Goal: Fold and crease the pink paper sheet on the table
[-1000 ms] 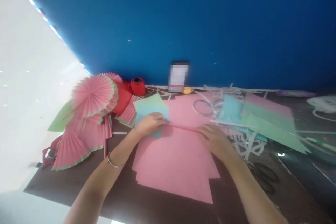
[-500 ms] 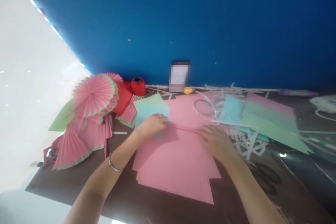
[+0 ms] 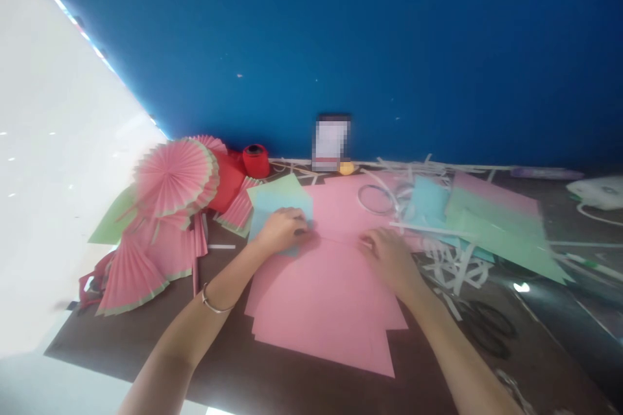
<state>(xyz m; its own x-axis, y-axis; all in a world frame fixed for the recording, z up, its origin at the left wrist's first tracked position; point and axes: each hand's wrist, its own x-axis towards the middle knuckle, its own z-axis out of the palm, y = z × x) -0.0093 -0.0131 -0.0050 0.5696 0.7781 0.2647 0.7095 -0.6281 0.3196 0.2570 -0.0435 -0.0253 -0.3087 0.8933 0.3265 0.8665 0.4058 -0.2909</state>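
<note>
My left hand (image 3: 286, 230) is closed, its fingers curled at the left end of a thin pink paper strip (image 3: 341, 239). My right hand (image 3: 389, 256) pinches the strip's other end. The strip runs between them just over a stack of pink paper sheets (image 3: 326, 311) and is hard to tell from the sheets by colour. Beneath my left forearm and wrist lie a light blue sheet (image 3: 272, 204) and the corner of a green sheet (image 3: 287, 185).
Pleated pink paper fans (image 3: 170, 175) pile up at the left, beside a red roll (image 3: 256, 161). To the right lie white paper strips (image 3: 462, 269), green sheets (image 3: 501, 237), dark-handled scissors (image 3: 489, 327) and a white glue gun-like object (image 3: 596, 194). A blue wall (image 3: 341, 45) stands behind.
The darker pink line between my hands now looks paler and flatter. My fingers have curled further in, and the right hand has shifted slightly left.
</note>
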